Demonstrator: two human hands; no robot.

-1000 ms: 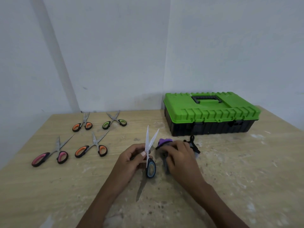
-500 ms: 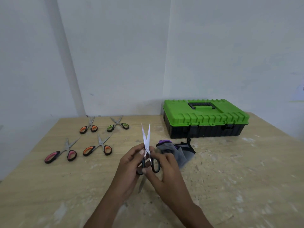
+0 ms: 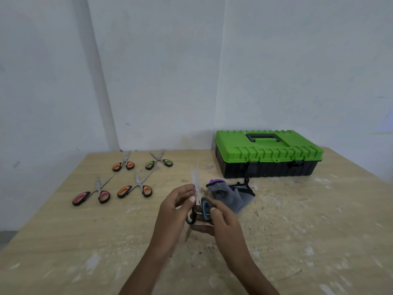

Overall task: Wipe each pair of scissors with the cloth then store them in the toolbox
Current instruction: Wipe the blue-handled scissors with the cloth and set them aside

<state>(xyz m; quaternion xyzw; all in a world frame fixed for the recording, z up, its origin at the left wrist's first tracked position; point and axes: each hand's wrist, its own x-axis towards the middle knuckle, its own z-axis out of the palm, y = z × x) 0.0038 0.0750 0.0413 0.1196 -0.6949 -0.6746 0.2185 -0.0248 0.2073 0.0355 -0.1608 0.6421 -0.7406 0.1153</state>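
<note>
Both hands hold a pair of blue-handled scissors [image 3: 205, 207] upright above the table, blades nearly together and pointing up. My left hand [image 3: 175, 207] pinches it near the pivot. My right hand [image 3: 221, 218] grips the handle loops. The grey cloth [image 3: 230, 195] with purple trim lies on the table just behind my right hand, untouched. The green-lidded black toolbox [image 3: 268, 153] stands shut at the back right. Several other scissors lie at the left: pink-handled [image 3: 91, 193], orange-handled [image 3: 135, 187], a second orange pair [image 3: 123, 163] and green-handled [image 3: 159, 161].
The wooden table [image 3: 308, 220] is scuffed with pale patches. White walls meet in a corner behind the toolbox. The table's left edge runs close to the pink scissors.
My right hand left the cloth and took the scissors' handles. The blades, spread a second ago, have nearly closed. The view has tilted upward.
</note>
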